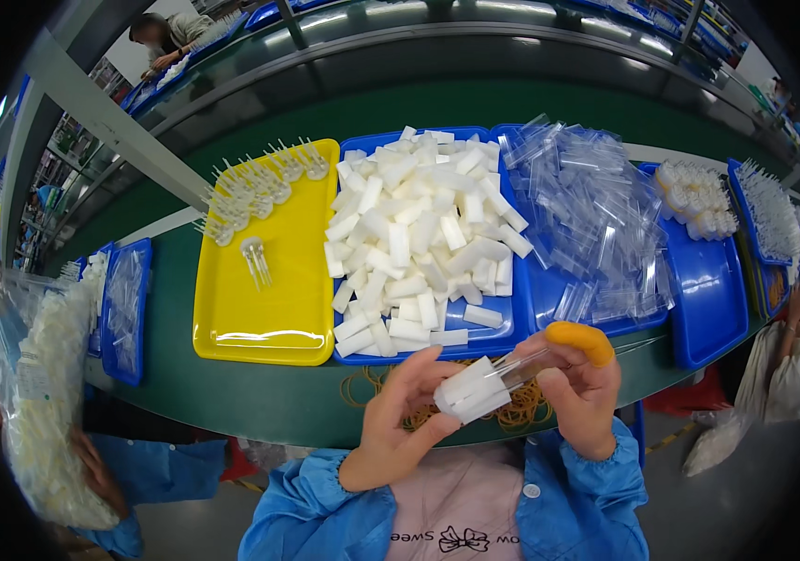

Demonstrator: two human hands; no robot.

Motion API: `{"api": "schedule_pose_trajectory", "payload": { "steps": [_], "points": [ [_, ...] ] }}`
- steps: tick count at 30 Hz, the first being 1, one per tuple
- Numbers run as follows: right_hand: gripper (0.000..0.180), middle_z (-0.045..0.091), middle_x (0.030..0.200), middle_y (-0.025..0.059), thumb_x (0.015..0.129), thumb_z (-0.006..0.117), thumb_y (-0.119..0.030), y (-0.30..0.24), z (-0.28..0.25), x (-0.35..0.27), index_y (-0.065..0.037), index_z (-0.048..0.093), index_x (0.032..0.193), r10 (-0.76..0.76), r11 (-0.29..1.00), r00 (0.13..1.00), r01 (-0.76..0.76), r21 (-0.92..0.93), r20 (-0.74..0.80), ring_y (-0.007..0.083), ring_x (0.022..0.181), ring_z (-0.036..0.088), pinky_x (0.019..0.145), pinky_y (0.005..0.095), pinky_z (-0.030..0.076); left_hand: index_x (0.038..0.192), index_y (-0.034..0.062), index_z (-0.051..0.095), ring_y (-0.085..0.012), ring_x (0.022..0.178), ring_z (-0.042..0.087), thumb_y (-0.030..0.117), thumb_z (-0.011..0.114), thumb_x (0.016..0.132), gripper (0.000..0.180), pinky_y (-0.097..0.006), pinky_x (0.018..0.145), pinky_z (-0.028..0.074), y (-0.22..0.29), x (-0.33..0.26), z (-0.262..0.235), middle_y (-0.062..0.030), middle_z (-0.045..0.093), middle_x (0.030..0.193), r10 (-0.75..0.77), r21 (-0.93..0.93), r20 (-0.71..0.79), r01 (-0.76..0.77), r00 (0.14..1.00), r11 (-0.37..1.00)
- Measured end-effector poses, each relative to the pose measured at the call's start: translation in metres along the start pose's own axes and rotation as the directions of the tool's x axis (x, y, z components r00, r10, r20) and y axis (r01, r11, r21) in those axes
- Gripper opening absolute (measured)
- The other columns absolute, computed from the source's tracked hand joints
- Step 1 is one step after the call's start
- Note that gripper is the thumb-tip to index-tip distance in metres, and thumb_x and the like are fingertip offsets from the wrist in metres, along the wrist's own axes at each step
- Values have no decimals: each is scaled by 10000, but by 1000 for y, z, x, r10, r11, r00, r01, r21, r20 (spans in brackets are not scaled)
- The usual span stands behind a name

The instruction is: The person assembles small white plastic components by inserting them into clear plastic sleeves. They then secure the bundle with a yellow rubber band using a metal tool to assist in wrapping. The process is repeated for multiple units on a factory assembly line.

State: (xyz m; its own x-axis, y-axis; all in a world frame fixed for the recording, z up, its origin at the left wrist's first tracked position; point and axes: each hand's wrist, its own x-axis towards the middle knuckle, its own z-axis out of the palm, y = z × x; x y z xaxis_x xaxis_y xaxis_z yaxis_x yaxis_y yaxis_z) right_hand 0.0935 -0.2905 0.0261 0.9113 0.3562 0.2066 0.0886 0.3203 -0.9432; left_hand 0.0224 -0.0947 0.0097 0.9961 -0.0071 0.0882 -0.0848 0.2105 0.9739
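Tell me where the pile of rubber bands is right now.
In the head view, the rubber bands lie on the green table, just behind both hands, in front of the blue tray of white blocks.

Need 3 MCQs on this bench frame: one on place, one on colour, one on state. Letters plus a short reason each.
1. Where does the yellow tray lie relative to the blue tray of white foam blocks?
A. To its left
B. To its right
C. Stacked on top of it

2. What colour is the finger cot on the right hand?
A. Green
B. Orange-yellow
C. Black

3. What is the left hand doing?
A. Resting flat on the bench
B. Reaching into the yellow tray
C. Gripping a bundle of white foam blocks

Answers:
1. A: the yellow tray sits beside the foam tray on the left, edges adjacent.
2. B: an orange-yellow cot covers one raised fingertip of the right hand.
3. C: the left fingers wrap the white bundle, held up above the rubber bands, while the right hand holds a clear sleeve at its end.
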Motion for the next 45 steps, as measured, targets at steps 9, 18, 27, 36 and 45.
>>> {"api": "schedule_pose_trajectory", "payload": {
  "steps": [9, 18, 27, 36, 45],
  "points": [
    [308, 599, 1080, 137, 865, 582, -23, 0, 5, 11, 22, 522, 1163, 115, 985, 993, -112, 130, -15, 196, 965, 606, 880, 319, 477, 1134, -28, 542, -200, 1065, 557, 43, 729, 775, 411, -319, 890, 495, -19, 3, -17, -101, 476, 1152, 29, -141, -81, -41, 996, 989],
    [233, 595, 1014, 103, 759, 638, -1, -6, -1, 10, -2, 628, 992, 53, 939, 998, -63, -338, -40, 204, 1006, 554, 876, 323, 433, 1174, -34, 497, -202, 1078, 548, -6, 717, 767, 464, -340, 942, 463, -9, 8, -26, -95, 497, 1132, -76, -258, -62, 57, 995, 964],
    [217, 608, 1015, 122, 699, 675, 1, 7, 1, 7, -21, 647, 913, -61, 884, 996, 82, -460, 62, 247, 1011, 546, 892, 362, 420, 1100, -41, 536, -205, 1078, 541, -75, 722, 727, 418, -355, 961, 463, -11, 1, -21, -105, 473, 1122, -17, -217, -62, 3, 998, 976],
    [186, 643, 899, 70, 705, 688, -7, 13, 10, -2, -35, 661, 887, -55, 901, 996, 83, -427, 77, 250, 986, 553, 853, 356, 434, 1085, -45, 551, -205, 1073, 538, -107, 721, 707, 419, -362, 960, 478, -14, -3, -17, -109, 461, 1130, -30, -211, -25, 24, 999, 977],
    [291, 635, 988, 99, 757, 652, -50, -23, -24, 37, -50, 653, 1048, -83, 676, 990, 139, -724, 113, 237, 943, 583, 776, 334, 455, 1103, -21, 525, -205, 1097, 530, -101, 678, 738, 404, -346, 960, 446, -12, 2, -21, -98, 499, 1135, -45, -299, -147, -1, 988, 954]
  ]
}}
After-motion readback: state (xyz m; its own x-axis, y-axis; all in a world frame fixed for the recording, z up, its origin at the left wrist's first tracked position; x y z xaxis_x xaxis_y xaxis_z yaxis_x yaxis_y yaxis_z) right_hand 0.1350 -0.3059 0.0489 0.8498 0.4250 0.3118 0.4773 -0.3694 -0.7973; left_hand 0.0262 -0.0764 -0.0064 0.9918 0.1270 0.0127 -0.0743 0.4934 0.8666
